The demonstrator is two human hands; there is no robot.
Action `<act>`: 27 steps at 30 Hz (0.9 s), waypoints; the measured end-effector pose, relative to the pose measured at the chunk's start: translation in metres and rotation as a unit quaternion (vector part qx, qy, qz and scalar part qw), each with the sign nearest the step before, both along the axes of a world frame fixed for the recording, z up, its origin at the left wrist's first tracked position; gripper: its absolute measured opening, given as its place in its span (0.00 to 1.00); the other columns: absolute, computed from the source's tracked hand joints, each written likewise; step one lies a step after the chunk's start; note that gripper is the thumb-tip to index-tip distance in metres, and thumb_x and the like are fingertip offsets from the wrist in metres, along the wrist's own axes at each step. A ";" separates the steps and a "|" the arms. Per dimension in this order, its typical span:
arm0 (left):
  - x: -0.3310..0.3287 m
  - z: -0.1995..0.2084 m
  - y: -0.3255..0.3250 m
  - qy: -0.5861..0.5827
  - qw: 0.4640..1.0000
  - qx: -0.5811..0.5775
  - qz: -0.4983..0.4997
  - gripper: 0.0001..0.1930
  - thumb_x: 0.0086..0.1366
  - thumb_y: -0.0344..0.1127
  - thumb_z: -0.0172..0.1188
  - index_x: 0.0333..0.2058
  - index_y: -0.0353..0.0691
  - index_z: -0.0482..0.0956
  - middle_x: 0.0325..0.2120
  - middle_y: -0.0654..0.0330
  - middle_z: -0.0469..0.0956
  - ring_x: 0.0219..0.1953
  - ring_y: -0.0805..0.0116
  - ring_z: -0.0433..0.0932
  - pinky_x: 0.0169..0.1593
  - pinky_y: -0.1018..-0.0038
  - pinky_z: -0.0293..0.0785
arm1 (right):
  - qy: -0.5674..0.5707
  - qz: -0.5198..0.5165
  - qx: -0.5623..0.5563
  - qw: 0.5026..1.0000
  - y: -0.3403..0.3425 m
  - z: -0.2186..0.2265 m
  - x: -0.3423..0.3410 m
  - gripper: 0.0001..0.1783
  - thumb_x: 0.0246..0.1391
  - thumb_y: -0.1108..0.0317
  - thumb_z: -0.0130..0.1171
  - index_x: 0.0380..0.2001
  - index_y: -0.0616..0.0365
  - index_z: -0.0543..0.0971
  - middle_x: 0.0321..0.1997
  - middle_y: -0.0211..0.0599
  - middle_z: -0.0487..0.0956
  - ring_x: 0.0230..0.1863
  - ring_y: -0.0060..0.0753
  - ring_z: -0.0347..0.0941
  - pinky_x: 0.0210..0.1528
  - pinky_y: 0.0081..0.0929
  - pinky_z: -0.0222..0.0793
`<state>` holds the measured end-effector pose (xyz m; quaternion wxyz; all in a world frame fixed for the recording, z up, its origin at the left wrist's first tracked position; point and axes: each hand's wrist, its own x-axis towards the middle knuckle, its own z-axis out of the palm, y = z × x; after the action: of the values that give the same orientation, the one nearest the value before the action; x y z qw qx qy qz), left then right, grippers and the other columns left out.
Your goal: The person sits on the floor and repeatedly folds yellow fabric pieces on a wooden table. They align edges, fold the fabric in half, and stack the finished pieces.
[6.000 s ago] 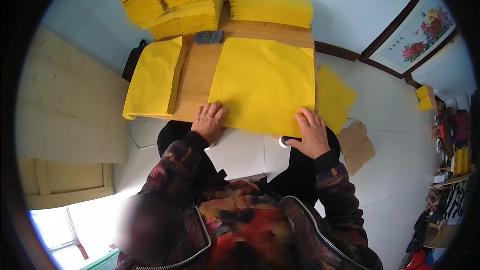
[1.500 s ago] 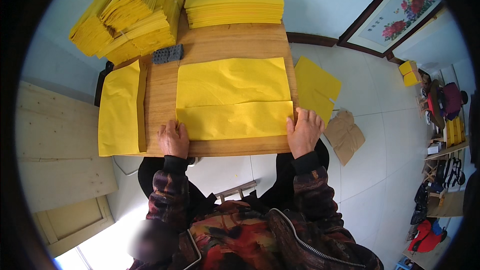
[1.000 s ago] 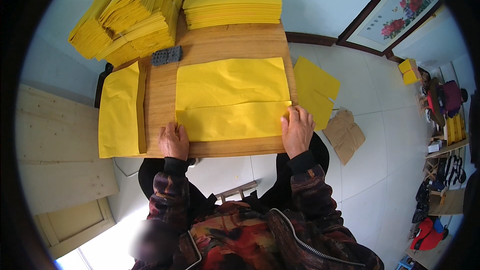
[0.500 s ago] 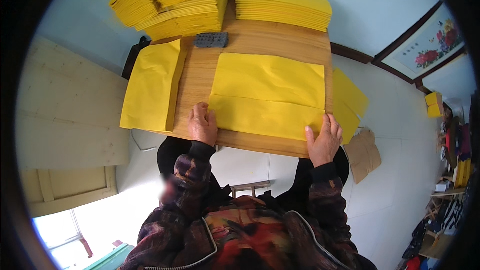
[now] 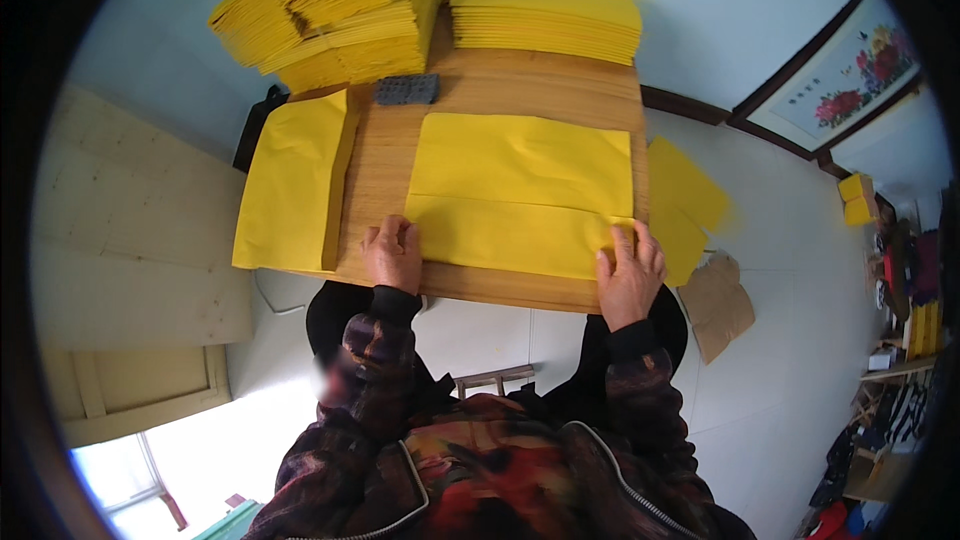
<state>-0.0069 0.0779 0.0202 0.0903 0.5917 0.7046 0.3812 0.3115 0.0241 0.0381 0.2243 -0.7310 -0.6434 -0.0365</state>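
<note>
A yellow sheet (image 5: 520, 165) lies crosswise on the wooden table in front of me. Its near part is folded up as a flap, and a straight line runs across it; whether it is paper or cloth I cannot tell. My left hand (image 5: 393, 254) rests at the sheet's near left edge with its fingers bent and a little apart. At the near right corner my right hand (image 5: 632, 272) lies over the edge, fingertips on the flap and thumb spread away. To the left sits a yellow folded stack (image 5: 292, 180), set lengthwise along the table's left side.
Tall yellow piles (image 5: 350, 25) fill the far left of the table (image 5: 500, 80), with a neat yellow stack (image 5: 545, 25) at the far right. A dark grey block (image 5: 407, 90) lies between. Yellow sheets (image 5: 688, 205) and a brown piece (image 5: 717, 305) are right of the table, lower down.
The whole view has shifted slightly. My right hand's fingers have come further onto the sheet's right corner, while the left stays at the left edge. The sheet lies as before.
</note>
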 end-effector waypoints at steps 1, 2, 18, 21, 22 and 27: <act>-0.001 0.000 0.000 -0.001 1.000 -0.003 0.000 0.04 0.57 0.32 0.64 0.30 0.43 0.77 0.21 0.59 0.77 0.33 0.53 0.74 0.42 0.59 0.68 | -0.002 -0.002 -0.003 1.000 0.000 -0.001 0.000 0.24 0.51 0.59 0.66 0.53 0.49 0.78 0.65 0.37 0.65 0.64 0.51 0.59 0.64 0.50 0.54; -0.002 0.002 0.000 -0.001 1.000 -0.006 0.002 0.04 0.57 0.32 0.64 0.30 0.43 0.77 0.21 0.59 0.77 0.33 0.53 0.74 0.42 0.59 0.68 | -0.006 -0.006 -0.008 1.000 0.000 -0.001 -0.001 0.23 0.51 0.59 0.66 0.52 0.50 0.79 0.65 0.37 0.65 0.64 0.51 0.59 0.64 0.51 0.54; 0.094 0.012 -0.043 0.300 0.848 -0.002 -0.438 0.43 0.59 0.66 0.55 0.68 0.53 0.57 0.71 0.62 0.51 0.73 0.57 0.46 0.72 0.48 0.33 | 0.004 -0.003 -0.010 1.000 0.002 -0.002 0.000 0.24 0.52 0.59 0.65 0.53 0.48 0.78 0.64 0.38 0.66 0.65 0.51 0.59 0.63 0.52 0.54; 0.092 0.014 -0.040 0.295 0.850 -0.022 -0.436 0.44 0.58 0.66 0.55 0.69 0.55 0.56 0.71 0.61 0.50 0.73 0.56 0.45 0.71 0.45 0.31 | 0.007 -0.005 -0.015 1.000 0.002 -0.002 -0.001 0.24 0.52 0.59 0.65 0.53 0.49 0.78 0.64 0.38 0.66 0.65 0.51 0.59 0.63 0.52 0.54; 0.092 0.015 -0.040 0.295 0.850 -0.028 -0.435 0.44 0.58 0.67 0.54 0.69 0.55 0.56 0.72 0.61 0.49 0.73 0.56 0.45 0.71 0.44 0.31 | 0.010 -0.005 -0.014 1.000 0.001 -0.001 -0.001 0.24 0.51 0.59 0.65 0.53 0.49 0.78 0.64 0.38 0.66 0.65 0.51 0.59 0.63 0.52 0.54; 0.093 0.016 -0.040 0.290 0.851 -0.042 -0.436 0.45 0.58 0.68 0.55 0.69 0.56 0.55 0.72 0.60 0.48 0.74 0.56 0.44 0.71 0.43 0.30 | 0.021 0.015 0.012 1.000 0.000 0.007 -0.003 0.25 0.50 0.60 0.66 0.52 0.53 0.77 0.64 0.39 0.66 0.66 0.51 0.58 0.64 0.55 0.52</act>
<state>0.0863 0.0383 0.0367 0.0637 0.9176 0.3834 0.0837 0.3085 0.0244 0.0451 0.2475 -0.7188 -0.6492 -0.0255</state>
